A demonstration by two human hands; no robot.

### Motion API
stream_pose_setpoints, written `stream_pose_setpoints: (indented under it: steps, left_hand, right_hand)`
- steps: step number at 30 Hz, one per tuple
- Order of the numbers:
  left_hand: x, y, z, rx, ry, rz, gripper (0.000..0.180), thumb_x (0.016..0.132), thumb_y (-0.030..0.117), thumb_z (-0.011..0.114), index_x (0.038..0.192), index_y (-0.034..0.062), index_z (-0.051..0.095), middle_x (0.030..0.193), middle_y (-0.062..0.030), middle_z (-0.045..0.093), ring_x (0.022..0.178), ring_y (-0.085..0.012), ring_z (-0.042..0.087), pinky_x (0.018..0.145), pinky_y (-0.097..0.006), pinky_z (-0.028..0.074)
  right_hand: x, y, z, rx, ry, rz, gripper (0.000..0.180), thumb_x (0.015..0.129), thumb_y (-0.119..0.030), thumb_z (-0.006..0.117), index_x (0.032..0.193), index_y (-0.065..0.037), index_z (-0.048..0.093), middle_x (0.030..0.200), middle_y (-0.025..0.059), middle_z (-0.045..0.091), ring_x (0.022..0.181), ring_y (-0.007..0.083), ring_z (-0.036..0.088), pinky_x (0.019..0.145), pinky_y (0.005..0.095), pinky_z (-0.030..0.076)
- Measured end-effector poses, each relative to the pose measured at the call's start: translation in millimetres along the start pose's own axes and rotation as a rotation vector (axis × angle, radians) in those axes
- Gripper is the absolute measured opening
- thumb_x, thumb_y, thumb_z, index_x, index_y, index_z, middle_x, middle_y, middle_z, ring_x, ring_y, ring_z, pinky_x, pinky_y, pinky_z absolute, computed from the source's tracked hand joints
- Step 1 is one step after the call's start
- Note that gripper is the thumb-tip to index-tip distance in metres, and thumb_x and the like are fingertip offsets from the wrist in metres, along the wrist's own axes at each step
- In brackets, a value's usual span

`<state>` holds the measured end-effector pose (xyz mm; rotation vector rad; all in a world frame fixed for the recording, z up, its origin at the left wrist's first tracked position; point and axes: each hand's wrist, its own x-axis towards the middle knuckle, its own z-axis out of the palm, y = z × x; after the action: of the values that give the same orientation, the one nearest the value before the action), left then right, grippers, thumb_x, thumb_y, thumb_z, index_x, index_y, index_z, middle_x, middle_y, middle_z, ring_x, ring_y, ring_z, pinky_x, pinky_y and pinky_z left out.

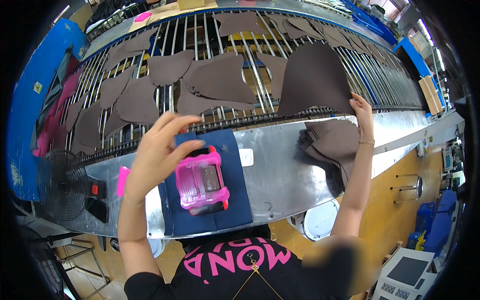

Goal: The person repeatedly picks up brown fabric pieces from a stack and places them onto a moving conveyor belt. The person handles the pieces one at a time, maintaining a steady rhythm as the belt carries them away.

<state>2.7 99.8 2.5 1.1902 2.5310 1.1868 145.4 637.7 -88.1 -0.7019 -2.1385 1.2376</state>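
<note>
Your right hand point(361, 107) pinches the lower right corner of a big brown piece point(314, 77) on the rollers point(390, 80); the piece spreads up and left from your fingers. Your left hand point(157, 152), fingers loosely open, hovers over the pink stamper point(201, 181), holding nothing.

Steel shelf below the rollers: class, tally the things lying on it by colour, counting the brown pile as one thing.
Pink: 2, box and flat tab
Navy: 1, cloth
White: 1, label
Brown: 1, pile
Total: 5
Not counted: brown sheet in the right hand, on the rollers.
</note>
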Motion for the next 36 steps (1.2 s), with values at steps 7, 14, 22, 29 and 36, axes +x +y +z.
stream_pose_setpoints:
  steps: [7, 14, 22, 29, 36]
  left_hand:
    - [-54, -59, -33, -0.014, 0.199, -0.328, 0.039, 0.081, 0.002, 0.069, 0.119, 0.0068, 0.060, 0.088, -0.0013, 0.048, 0.054, -0.0020, 0.035, 0.046, -0.019, 0.029]
    - [-76, -89, -35, -0.142, 0.270, -0.411, 0.040, 0.085, -0.001, 0.063, 0.124, 0.0059, 0.056, 0.092, 0.0006, 0.050, 0.056, 0.0008, 0.040, 0.046, -0.016, 0.030]
    - [-88, -112, -23, -0.493, 0.172, -0.273, 0.037, 0.094, 0.022, 0.060, 0.124, 0.0020, 0.053, 0.092, -0.0025, 0.055, 0.045, 0.0007, 0.036, 0.040, -0.016, 0.028]
    - [-73, -91, -8, -0.621, 0.122, -0.225, 0.035, 0.092, 0.019, 0.063, 0.120, -0.0003, 0.055, 0.089, -0.0041, 0.054, 0.049, -0.0015, 0.039, 0.042, -0.017, 0.030]
    - [-100, -81, -17, -0.617, 0.137, -0.216, 0.033, 0.091, 0.013, 0.063, 0.120, -0.0010, 0.056, 0.087, -0.0028, 0.055, 0.050, -0.0013, 0.040, 0.043, -0.017, 0.030]
  right_hand:
    - [95, 76, 48, -0.082, -0.024, 0.134, 0.035, 0.085, 0.002, 0.062, 0.119, 0.003, 0.062, 0.100, 0.0091, 0.069, 0.086, 0.0121, 0.062, 0.076, 0.0240, 0.048]
    - [106, 116, 44, -0.329, 0.024, 0.090, 0.057, 0.078, -0.037, 0.073, 0.122, -0.001, 0.061, 0.111, 0.0171, 0.067, 0.101, 0.0230, 0.066, 0.088, 0.0328, 0.049]
    - [-86, 38, -22, -0.870, 0.269, 0.095, 0.036, 0.082, -0.036, 0.067, 0.099, -0.005, 0.071, 0.097, 0.0170, 0.067, 0.096, 0.0341, 0.062, 0.085, 0.0422, 0.048]
    - [-203, 52, -53, -1.061, 0.369, 0.400, 0.044, 0.082, -0.035, 0.068, 0.113, -0.003, 0.063, 0.104, 0.0217, 0.063, 0.098, 0.0379, 0.060, 0.083, 0.0454, 0.049]
    - [-211, 10, -35, -1.043, 0.249, 0.311, 0.041, 0.088, -0.016, 0.059, 0.125, -0.004, 0.049, 0.103, 0.0248, 0.063, 0.092, 0.0412, 0.062, 0.077, 0.0479, 0.050]
